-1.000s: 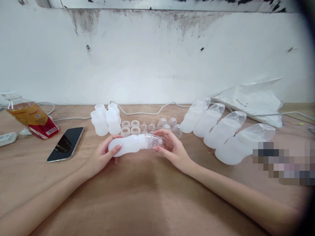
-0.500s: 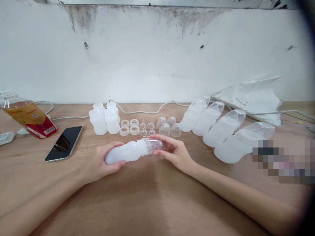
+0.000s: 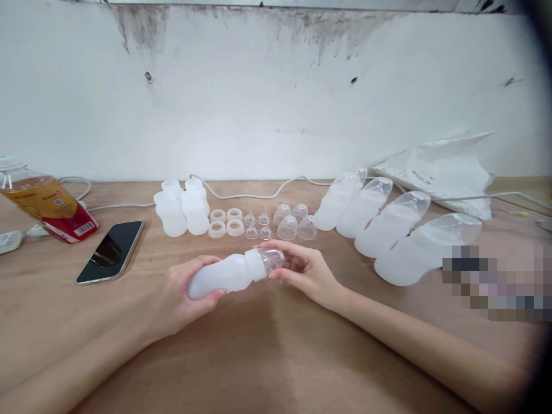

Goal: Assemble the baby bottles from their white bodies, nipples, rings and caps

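Observation:
A frosted white bottle (image 3: 224, 275) lies tilted between my hands, its clear domed cap (image 3: 272, 260) pointing right. My left hand (image 3: 190, 290) is wrapped round the bottle's base. The fingers of my right hand (image 3: 302, 265) close round the clear cap. Behind them stand several white bottle bodies without caps (image 3: 173, 213), white rings (image 3: 217, 229), clear nipples (image 3: 250, 232) and clear domed caps (image 3: 287, 227), set out in small groups. To the right, several capped bottles (image 3: 379, 230) form a slanting row.
At the left are a black phone (image 3: 110, 252) and a drink bottle with a red and yellow label (image 3: 56, 207). A white cable (image 3: 259, 197) runs along the wall. A plastic bag (image 3: 448, 172) lies at the back right.
The held bottle has tipped slightly, its base end lower and nearer. My left hand has moved a little nearer with it; my right hand is still at the cap.

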`<state>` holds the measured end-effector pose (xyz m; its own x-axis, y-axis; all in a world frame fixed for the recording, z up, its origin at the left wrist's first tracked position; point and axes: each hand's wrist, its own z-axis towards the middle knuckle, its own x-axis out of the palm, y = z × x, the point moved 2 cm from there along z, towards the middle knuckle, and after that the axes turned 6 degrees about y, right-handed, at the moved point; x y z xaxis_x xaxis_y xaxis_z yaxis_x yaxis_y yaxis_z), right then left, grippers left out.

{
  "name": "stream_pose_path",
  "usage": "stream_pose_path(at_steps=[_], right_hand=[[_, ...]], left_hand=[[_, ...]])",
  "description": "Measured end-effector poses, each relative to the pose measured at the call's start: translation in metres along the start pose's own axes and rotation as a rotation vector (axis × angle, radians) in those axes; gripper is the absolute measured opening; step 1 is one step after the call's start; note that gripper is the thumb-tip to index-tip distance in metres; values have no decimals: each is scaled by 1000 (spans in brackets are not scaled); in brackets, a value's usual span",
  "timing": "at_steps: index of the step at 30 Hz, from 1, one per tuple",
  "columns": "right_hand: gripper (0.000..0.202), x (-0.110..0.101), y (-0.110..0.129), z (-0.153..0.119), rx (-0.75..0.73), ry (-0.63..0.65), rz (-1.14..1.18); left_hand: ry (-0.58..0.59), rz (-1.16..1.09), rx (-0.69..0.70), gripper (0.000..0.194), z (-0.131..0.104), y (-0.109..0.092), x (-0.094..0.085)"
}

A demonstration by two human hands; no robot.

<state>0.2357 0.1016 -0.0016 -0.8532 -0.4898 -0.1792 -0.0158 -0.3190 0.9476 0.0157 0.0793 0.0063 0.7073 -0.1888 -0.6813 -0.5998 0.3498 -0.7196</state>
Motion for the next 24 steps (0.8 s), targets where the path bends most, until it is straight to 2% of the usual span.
stream_pose_path(at_steps=[4,9,14,16,18,21,22,24], right_hand=[[34,1,6,0,-46,36,11],[37,2,8,-1,-96,79,18],[38,1,2,0,-111,106,-13],[37,-2,7,5,-97,127,-86],[36,-8,24,12,-87,171,-220],[36,-25,69,18,-110,192,-471],[34,-34,87,17,-115,159,-559],[31,-53,119,10,-121,18,-726]], left_hand=[[-65,-44,-31,28,-3,-4,1],[-33,-71,-16,27,-3,-4,1],[33,12,38,30,0,0,-1],[52,39,42,29,1,1,0],[18,39,62,31,1,2,1],[-39,-24,185,52,1,5,4],[-43,-46,229,55,1,7,6],[-52,-67,283,47,3,11,8]])
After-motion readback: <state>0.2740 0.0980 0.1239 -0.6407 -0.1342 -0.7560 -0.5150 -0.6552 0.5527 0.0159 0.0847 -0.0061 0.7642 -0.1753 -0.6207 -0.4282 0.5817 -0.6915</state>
